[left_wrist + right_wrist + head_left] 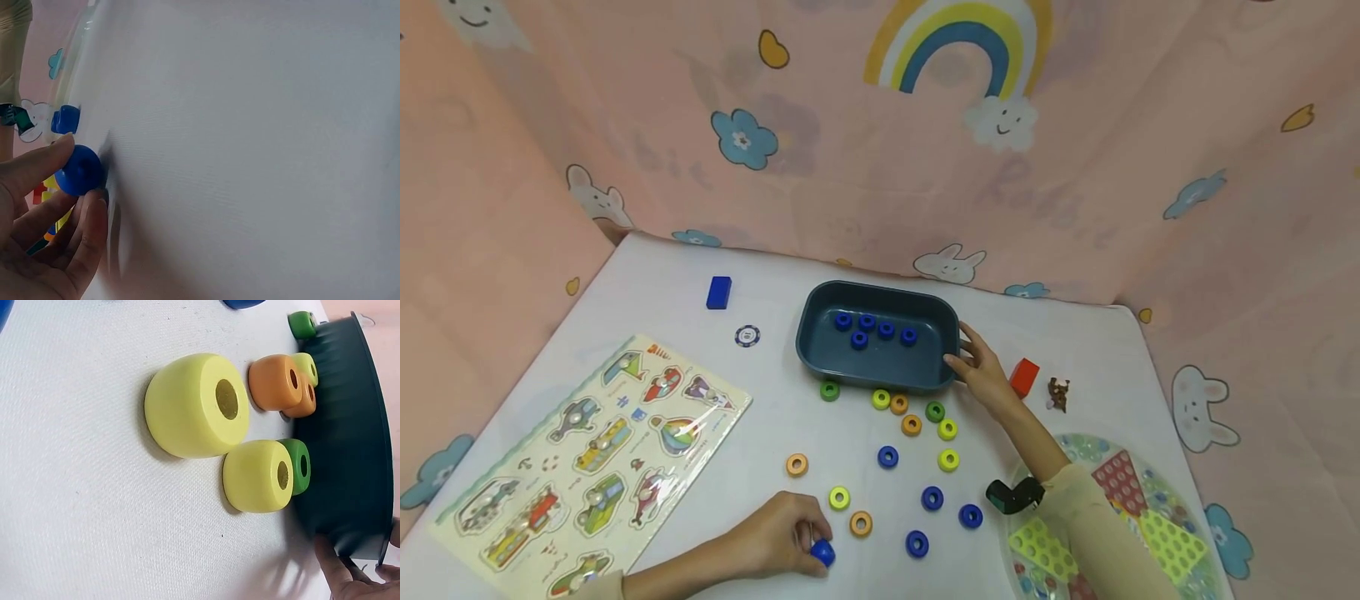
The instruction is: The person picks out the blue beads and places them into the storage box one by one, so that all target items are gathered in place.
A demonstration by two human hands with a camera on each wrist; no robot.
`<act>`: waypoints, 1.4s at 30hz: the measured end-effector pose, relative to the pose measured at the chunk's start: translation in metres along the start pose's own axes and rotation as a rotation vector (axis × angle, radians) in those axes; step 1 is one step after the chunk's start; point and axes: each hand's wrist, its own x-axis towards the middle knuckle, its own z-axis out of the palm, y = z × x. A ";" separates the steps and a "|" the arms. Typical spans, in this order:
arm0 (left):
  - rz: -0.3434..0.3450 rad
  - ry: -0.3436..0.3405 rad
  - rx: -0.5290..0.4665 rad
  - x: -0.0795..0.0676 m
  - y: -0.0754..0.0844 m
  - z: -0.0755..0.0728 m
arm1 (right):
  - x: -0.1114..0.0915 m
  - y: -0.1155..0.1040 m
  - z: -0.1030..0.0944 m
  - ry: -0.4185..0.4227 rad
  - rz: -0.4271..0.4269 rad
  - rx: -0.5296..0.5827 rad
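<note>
Between the curled fingers of the left hand (778, 533), a smooth blue ring-shaped bead (823, 552) is pinched; whether the white worktop (760, 437) is touched by it cannot be told. Beyond those fingers, a dark teal rectangular tray (872, 373), where similar blue beads (886, 330) are held, is gripped at its right end by the right hand's (985, 379) part-closed fingers. A blue bead's pick-up seems in hand; lifting over the tray wall and release would be called for.

Number 10 on the blue-and-white chip (747, 336)
</note>
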 end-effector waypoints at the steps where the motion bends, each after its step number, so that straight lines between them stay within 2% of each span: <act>1: 0.002 -0.005 0.000 0.000 0.000 -0.001 | 0.000 0.000 0.000 -0.002 -0.002 0.001; 5: 0.012 -0.014 0.020 0.001 0.002 -0.007 | 0.000 0.001 0.000 -0.008 -0.003 0.002; 8: 0.024 -0.016 0.038 0.005 0.007 -0.018 | 0.000 0.001 0.000 -0.005 0.004 0.000; 15: 0.060 0.015 0.099 0.031 0.027 -0.055 | 0.000 -0.002 0.000 -0.008 0.010 -0.008; 22: 0.143 0.080 0.161 0.076 0.041 -0.092 | 0.000 -0.002 -0.001 0.002 0.016 -0.021; 27: 0.187 0.124 0.228 0.117 0.048 -0.119 | 0.000 -0.001 0.000 0.006 0.031 -0.030; 31: 0.206 0.153 0.293 0.151 0.050 -0.135 | 0.001 -0.001 0.002 0.018 0.049 -0.021; 37: 0.186 0.176 0.383 0.192 0.045 -0.143 | 0.001 -0.001 0.003 0.008 0.038 -0.014; 42: 0.157 0.151 0.440 0.213 0.041 -0.139 | 0.000 -0.001 0.002 0.009 0.033 -0.011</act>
